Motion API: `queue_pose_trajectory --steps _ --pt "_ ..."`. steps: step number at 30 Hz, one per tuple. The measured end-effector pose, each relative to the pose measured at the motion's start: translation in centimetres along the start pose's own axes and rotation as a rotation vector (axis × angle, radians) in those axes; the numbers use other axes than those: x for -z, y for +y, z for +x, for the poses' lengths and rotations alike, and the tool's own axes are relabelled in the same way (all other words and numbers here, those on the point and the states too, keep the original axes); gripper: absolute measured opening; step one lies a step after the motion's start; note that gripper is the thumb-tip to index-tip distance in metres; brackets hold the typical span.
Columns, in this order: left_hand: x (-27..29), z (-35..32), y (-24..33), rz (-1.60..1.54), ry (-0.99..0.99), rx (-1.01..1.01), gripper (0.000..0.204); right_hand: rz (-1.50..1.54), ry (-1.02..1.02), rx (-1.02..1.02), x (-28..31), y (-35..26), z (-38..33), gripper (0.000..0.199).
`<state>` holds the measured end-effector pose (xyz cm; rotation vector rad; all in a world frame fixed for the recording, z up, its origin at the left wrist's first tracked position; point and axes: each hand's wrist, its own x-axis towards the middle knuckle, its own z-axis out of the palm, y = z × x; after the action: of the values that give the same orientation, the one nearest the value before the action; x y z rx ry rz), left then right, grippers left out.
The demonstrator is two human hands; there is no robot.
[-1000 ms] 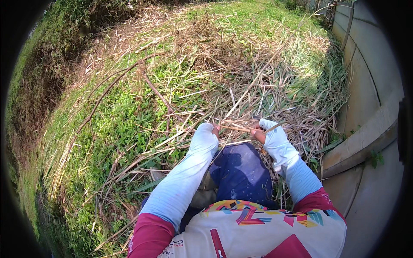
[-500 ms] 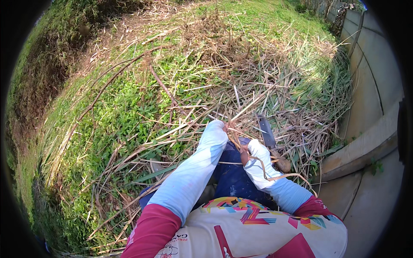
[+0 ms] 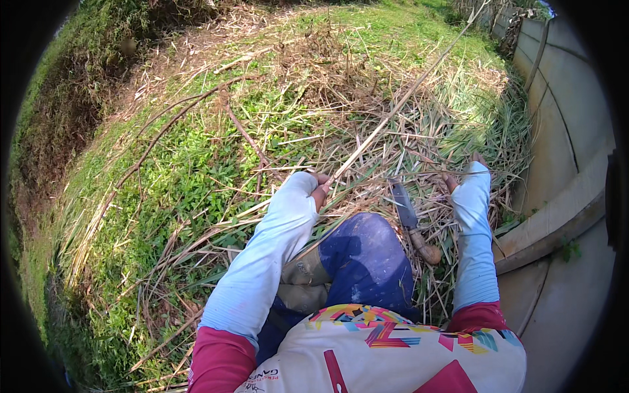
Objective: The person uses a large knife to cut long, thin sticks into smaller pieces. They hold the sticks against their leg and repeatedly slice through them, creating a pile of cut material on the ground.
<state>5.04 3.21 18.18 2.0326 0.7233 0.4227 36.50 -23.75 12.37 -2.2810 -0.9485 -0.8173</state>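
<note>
A: What is held by the left hand [image 3: 320, 190]?
B: A long, dry stalk [image 3: 378, 135]. Its near end is pinched between the thumb and fingers, so that hand is closed up small.

A: Where is the rest of the stalk?
B: It is stretched up and to the right, over the cut grass [image 3: 432, 137], right to the top of the view. It gets thinner at the far end.

A: And how is the right hand [image 3: 470, 178] kept?
B: It is held out to the right, near the wall [image 3: 563, 124]. The thumb and the fingers are spread wide apart. A thin dry strip [image 3: 419, 172] is seen close to it, but whether the strip is touched cannot be told.

A: What is seen between the right hand and the knee [image 3: 373, 242]?
B: A knife [image 3: 404, 206] is laid on the dry grass there. Its dark blade is pointed away from the body, and its brown handle is turned toward it.

A: How are the arms covered?
B: By pale blue sleeves [image 3: 262, 255], which are pulled over part of the hands too.

A: What is found on the left side?
B: Green leafy plants [image 3: 196, 170], with a bent brown branch [image 3: 160, 141] lying across them.
</note>
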Motion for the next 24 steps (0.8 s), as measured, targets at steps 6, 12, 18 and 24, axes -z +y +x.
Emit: queue_pose_trajectory --steps 6,12,18,24 --pt "0.3 -3.2 1.1 -0.143 0.053 0.01 0.029 0.256 0.034 0.444 2.5 -13.8 2.3 0.063" --pt "0.0 -4.9 3.1 -0.093 0.021 0.033 0.023 0.192 -0.137 0.731 1.8 -17.7 4.5 0.044" --pt "-0.1 -4.3 2.9 0.109 0.054 0.002 0.029 0.072 -0.427 0.906 2.4 -19.2 7.5 0.028" --pt "-0.4 -3.5 1.5 0.142 -0.037 -0.005 0.027 0.055 -0.35 0.927 3.2 -15.3 11.2 0.023"
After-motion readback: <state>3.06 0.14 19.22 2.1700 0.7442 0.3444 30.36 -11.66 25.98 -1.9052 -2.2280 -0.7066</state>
